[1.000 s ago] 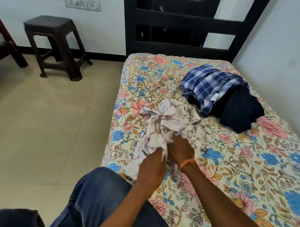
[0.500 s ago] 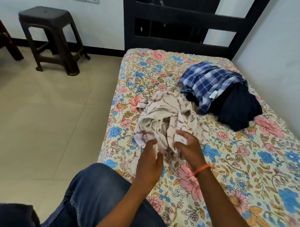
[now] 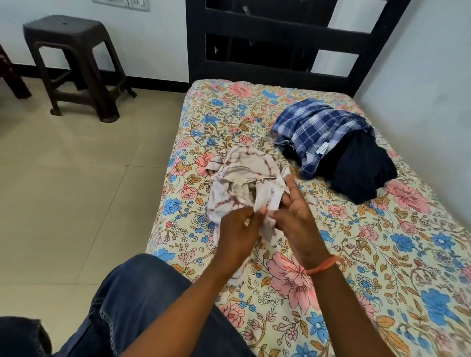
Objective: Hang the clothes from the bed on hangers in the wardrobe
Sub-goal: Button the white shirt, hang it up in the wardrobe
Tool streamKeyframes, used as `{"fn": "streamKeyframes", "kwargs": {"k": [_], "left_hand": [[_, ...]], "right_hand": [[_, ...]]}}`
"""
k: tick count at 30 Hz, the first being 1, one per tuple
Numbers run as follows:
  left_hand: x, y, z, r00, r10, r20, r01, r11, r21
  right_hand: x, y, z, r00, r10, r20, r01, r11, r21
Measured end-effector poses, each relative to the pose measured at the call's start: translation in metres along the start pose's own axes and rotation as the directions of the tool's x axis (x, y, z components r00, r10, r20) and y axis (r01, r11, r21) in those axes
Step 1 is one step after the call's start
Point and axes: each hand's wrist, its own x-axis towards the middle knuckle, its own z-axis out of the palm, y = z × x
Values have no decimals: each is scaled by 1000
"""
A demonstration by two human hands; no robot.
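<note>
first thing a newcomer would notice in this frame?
Both hands working a crumpled white garment with maroon streaks at the near left edge of the floral bed: left hand pinches it, right hand holds its edge. Farther back lies a blue plaid shirt on dark navy clothing.

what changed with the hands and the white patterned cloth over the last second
Both hands drew back from deep in the white patterned garment to its near edge. The right hand, earlier buried in the folds, now has fingers spread, pinching the edge with the thumb. The left hand still grips the cloth. The garment is opened up slightly. The plaid shirt and dark garment stayed put.
</note>
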Motion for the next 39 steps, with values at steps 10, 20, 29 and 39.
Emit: {"fn": "streamKeyframes", "kwargs": {"k": [10, 20, 29, 39], "left_hand": [[57, 47, -32, 968, -242, 64, 247, 884, -397], [64, 26, -33, 982, -189, -5, 183, 957, -226], [87, 57, -35, 979, -157, -127, 133, 974, -182], [9, -12, -32, 852, -331, 405, 440, 872, -214]], "right_hand": [[20, 50, 10, 800, -593, -90, 272, 492, -827], [57, -16, -12, 724, -672, -155, 171, 393, -904], [78, -49, -43, 935, -326, -141, -110, 114, -987], [-11, 35, -25, 955, 297, -10, -295, 946, -133]]}}
